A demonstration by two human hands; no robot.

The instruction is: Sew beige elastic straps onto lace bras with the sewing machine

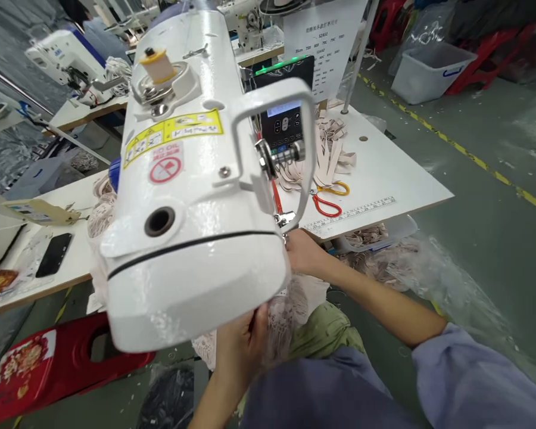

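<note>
A white sewing machine (196, 298) fills the middle of the view and covers its needle area. Below its head, my left hand (245, 339) is closed with thumb and fingers pinching pale pink lace fabric (280, 322), which hangs over my lap. My right hand (306, 253) reaches in at the right side of the machine head; its fingers are hidden behind the machine, so what they touch does not show. Scissors with red and yellow handles (328, 208) lie on the white table (397, 161) beyond that hand, beside a heap of pale fabric strips (335, 155).
A control panel (290, 119) and a printed sheet (326, 42) stand behind the machine. More lace (102, 217) and a black phone (53, 255) lie to the left. A red stool (67, 351) is at lower left, and plastic bags (455, 292) lie on the floor at right.
</note>
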